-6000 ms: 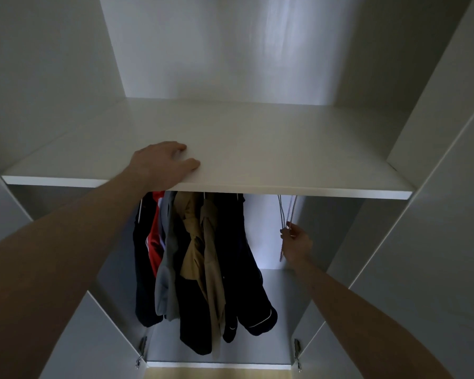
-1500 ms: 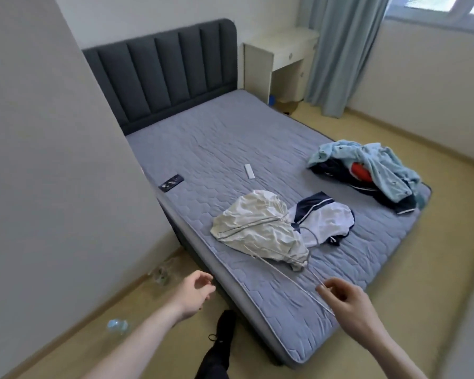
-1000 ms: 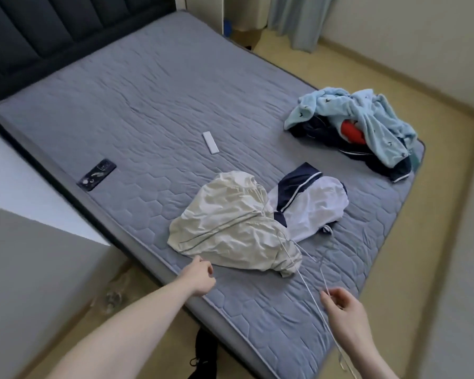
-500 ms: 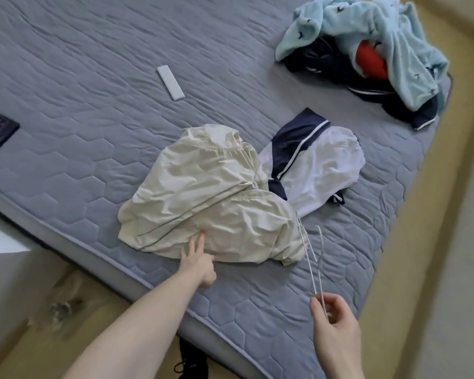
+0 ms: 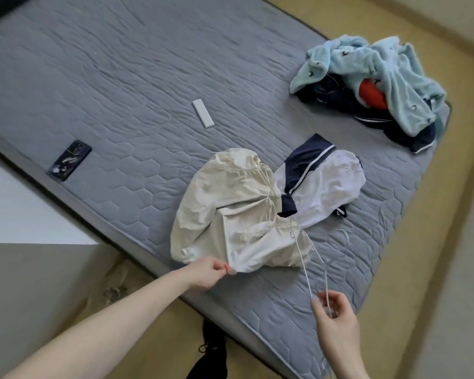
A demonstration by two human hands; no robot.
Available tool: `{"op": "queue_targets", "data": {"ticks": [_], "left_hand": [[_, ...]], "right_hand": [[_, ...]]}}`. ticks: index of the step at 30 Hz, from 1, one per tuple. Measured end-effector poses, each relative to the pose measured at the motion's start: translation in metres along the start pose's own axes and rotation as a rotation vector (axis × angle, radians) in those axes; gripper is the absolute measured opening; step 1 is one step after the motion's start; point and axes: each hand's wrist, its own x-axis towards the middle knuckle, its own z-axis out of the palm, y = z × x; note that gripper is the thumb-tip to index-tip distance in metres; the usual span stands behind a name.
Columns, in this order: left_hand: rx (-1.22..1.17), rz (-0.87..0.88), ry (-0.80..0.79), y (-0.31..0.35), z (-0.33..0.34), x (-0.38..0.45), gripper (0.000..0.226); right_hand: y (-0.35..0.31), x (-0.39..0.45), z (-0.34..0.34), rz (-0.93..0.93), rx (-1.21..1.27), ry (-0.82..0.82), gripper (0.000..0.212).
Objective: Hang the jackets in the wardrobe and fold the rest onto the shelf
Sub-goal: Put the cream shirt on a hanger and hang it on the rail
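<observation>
Far left of both hands, near the mattress (image 5: 121,86) edge: dark flat phone (image 5: 69,160), glossy, long side running up-right. Up and between the hands, further onto the bed: small white remote (image 5: 203,113), flat slim bar, angled down-right.

Left hand (image 5: 205,273), just off the bed edge, thumb and fingertips pinched tight on the lower hem of the cream jacket (image 5: 230,214), rest of the fingers curled in. Thin, crinkly, windbreaker-type fabric, bunched in a lump with an elastic-looking gathered edge at the top. Long axis roughly from the pinched hem up toward the middle of the bed, leaning a bit right.

Just right of it, and partly tucked under it: white and navy jacket (image 5: 326,187), smooth shiny fabric, navy panel with a white stripe, crumpled.

White wire hanger (image 5: 305,258), thin and slender, hook end lying on the cream jacket's right edge, long axis slanting down-right to the right hand (image 5: 335,318). Fingers there loosely curled, thumb and fingertips pinching the wire.

Way up and right of the right hand, by the bed's far corner: pile of clothes (image 5: 381,86), fluffy light-blue fleece on top, navy and a red bit underneath.

Quilted grey mattress, hexagon stitching.
</observation>
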Motion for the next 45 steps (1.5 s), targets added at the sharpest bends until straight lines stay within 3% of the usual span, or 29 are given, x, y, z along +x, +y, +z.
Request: {"op": "queue_targets", "data": {"ticks": [3, 6, 11, 12, 15, 20, 22, 24, 25, 26, 28, 31, 33, 35, 39, 43, 45], "left_hand": [[-0.278, 0.044, -0.099, 0.028, -0.006, -0.076, 0.025], [-0.441, 0.132, -0.191, 0.060, -0.002, -0.155, 0.029], [-0.599, 0.367, -0.224, 0.106, 0.029, -0.266, 0.033], [-0.633, 0.428, -0.229, 0.116, 0.037, -0.284, 0.034], [-0.714, 0.578, -0.194, 0.142, 0.062, -0.331, 0.037], [-0.920, 0.689, 0.134, 0.153, 0.100, -0.370, 0.036], [-0.886, 0.644, 0.457, 0.142, 0.119, -0.369, 0.041], [-0.735, 0.420, 0.804, 0.123, 0.150, -0.354, 0.055], [-0.667, 0.275, 0.889, 0.111, 0.171, -0.344, 0.064], [-0.622, 0.155, 0.897, 0.101, 0.196, -0.333, 0.072], [-0.574, 0.056, 0.758, 0.090, 0.247, -0.311, 0.090], [-0.521, 0.083, 0.638, 0.103, 0.305, -0.287, 0.113], [-0.666, 0.103, 0.600, 0.126, 0.326, -0.282, 0.122], [-0.759, 0.195, 0.589, 0.149, 0.336, -0.284, 0.107], [-0.707, 0.285, 0.627, 0.179, 0.347, -0.308, 0.038], [-0.718, 0.254, 0.769, 0.174, 0.362, -0.352, 0.022], [-0.818, 0.248, 0.902, 0.155, 0.366, -0.377, 0.032]], "right_hand": [[-0.017, -0.035, -0.017, -0.076, -0.216, -0.217, 0.038], [-0.034, -0.067, -0.033, -0.216, -0.363, -0.328, 0.057], [-0.068, -0.118, -0.051, -0.361, -0.232, -0.406, 0.088], [-0.077, -0.126, -0.056, -0.383, -0.189, -0.401, 0.083], [-0.100, -0.142, -0.080, -0.460, 0.053, -0.355, 0.040], [-0.125, -0.148, -0.139, -0.555, 0.383, -0.572, 0.030], [-0.142, -0.151, -0.168, -0.537, 0.491, -0.672, 0.034], [-0.160, -0.156, -0.198, -0.544, 0.544, -0.781, 0.032], [-0.167, -0.160, -0.212, -0.554, 0.552, -0.839, 0.028], [-0.171, -0.162, -0.224, -0.564, 0.553, -0.894, 0.025], [-0.172, -0.168, -0.246, -0.560, 0.548, -0.987, 0.026], [-0.170, -0.179, -0.278, -0.532, 0.561, -1.085, 0.039], [-0.168, -0.189, -0.296, -0.500, 0.585, -1.143, 0.040], [-0.164, -0.196, -0.308, -0.451, 0.601, -1.181, 0.038], [-0.159, -0.210, -0.320, -0.444, 0.576, -1.209, 0.034], [-0.160, -0.210, -0.316, -0.450, 0.509, -1.146, 0.031], [-0.158, -0.200, -0.305, -0.483, 0.434, -1.010, 0.030]]}}
